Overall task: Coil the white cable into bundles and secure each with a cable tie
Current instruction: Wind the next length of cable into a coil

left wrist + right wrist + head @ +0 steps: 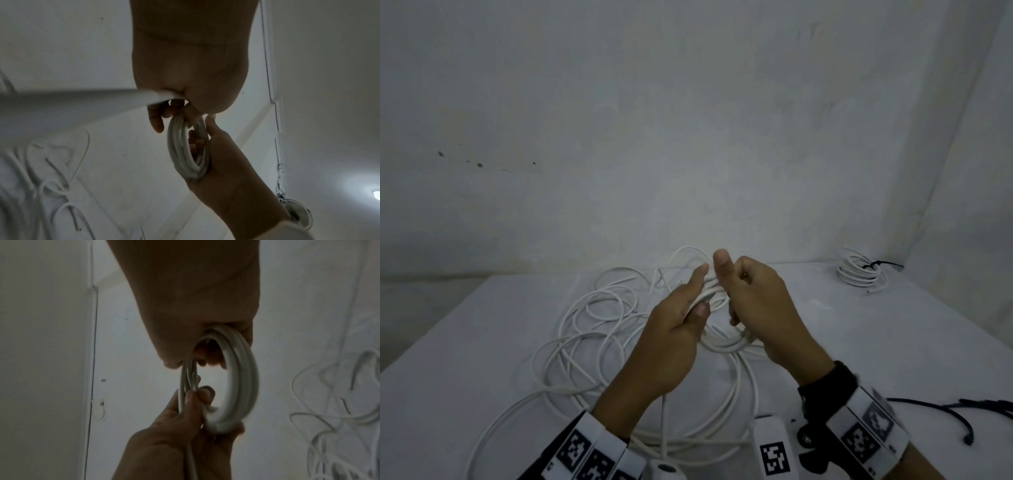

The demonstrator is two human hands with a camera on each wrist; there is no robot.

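Both hands hold a small coil of white cable (pixel 724 346) above the middle of the table. My left hand (pixel 690 303) grips the coil's left side, thumb curled over the strands. My right hand (pixel 736 291) grips the right side with its thumb pointing up. In the left wrist view the coil (pixel 187 151) hangs below my left hand (pixel 189 73), and the right hand (pixel 224 165) cups it from the right. In the right wrist view the coil (pixel 236 378) sits under my right hand (pixel 195 305), and the left hand (pixel 185 415) pinches its strands. Loose cable (pixel 592 329) trails from the coil over the table.
A finished bundle (pixel 859 274) with a black tie lies at the table's far right corner. Black cable ties (pixel 983 407) lie at the front right. The table (pixel 482 325) stands against a wall behind and another wall on the right.
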